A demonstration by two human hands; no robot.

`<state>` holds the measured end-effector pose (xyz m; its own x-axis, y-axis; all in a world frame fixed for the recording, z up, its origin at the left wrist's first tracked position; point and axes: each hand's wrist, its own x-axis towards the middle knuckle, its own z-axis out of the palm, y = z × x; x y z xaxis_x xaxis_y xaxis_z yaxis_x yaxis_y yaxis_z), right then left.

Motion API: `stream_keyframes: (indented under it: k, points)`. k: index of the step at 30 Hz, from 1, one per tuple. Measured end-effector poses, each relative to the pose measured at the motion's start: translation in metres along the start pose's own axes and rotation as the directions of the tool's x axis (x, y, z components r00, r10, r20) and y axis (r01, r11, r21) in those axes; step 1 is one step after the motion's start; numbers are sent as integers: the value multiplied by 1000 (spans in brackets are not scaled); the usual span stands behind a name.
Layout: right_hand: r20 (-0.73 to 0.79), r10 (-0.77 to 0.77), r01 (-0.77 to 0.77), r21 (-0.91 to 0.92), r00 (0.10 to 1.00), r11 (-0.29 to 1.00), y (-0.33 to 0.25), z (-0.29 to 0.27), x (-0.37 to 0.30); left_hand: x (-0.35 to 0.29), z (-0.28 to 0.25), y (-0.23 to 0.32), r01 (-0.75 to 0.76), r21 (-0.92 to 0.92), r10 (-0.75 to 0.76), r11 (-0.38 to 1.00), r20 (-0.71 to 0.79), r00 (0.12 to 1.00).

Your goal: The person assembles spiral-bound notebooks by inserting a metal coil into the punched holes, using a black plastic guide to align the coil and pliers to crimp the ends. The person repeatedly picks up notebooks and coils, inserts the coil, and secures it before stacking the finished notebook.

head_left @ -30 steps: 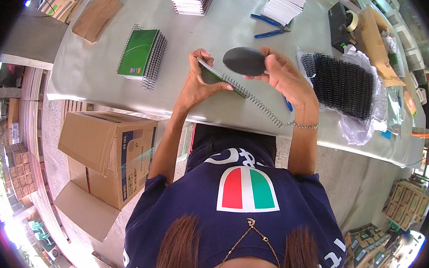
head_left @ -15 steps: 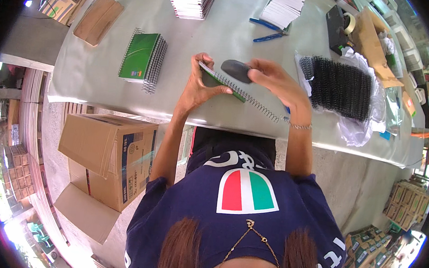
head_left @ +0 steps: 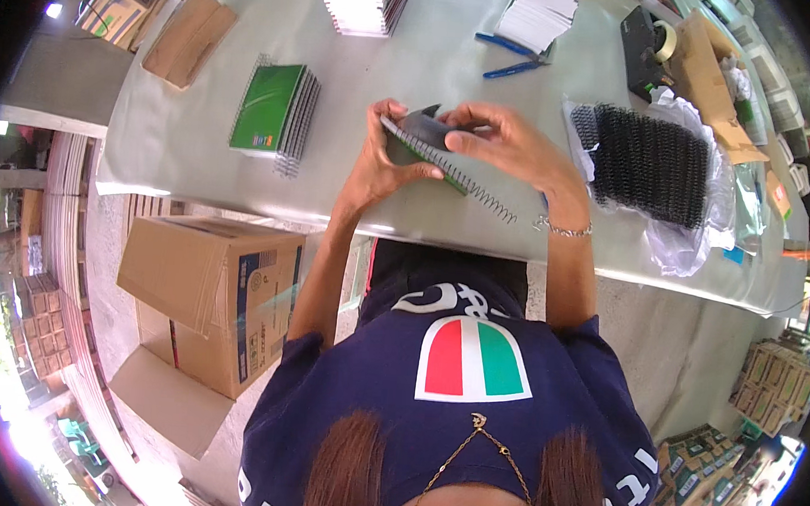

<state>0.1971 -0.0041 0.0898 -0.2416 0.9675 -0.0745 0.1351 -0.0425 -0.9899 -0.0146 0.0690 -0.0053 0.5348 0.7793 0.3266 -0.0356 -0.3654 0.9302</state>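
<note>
The table (head_left: 342,68) carries a bundle of black coils (head_left: 651,166) toward its right edge and a stack of green notebooks (head_left: 267,105) toward its left edge. 1 tilted notebook (head_left: 453,184) is just inside the near edge, gripped by the left hand (head_left: 373,165). The right hand (head_left: 513,148) grips a dark rounded tool (head_left: 426,130) alongside the spiral wire (head_left: 493,202); contact is indeterminate.
</note>
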Motion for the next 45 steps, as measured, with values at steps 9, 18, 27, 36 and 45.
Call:
stream_keyframes:
  k: [9,18,27,36,45]
  points:
    - [46,-10,18,-168,999,986,-6,12,6,-4,1,5,75,-164,-68,984,48,996]
    - [-503,-422,32,-613,754,789,48,-18,-11,-10,22,20,97,5,-96,995,-117,989]
    - [-680,-231,-536,-706,696,463,86,15,-114,-22,47,29,113,-94,-130,989,-210,969]
    - [-817,-259,-278,-445,515,851,75,22,-118,-19,41,31,112,-2,-109,994,-247,963]
    - [-543,-369,-18,-578,755,816,27,78,-78,-19,39,41,174,-42,-179,984,-269,946]
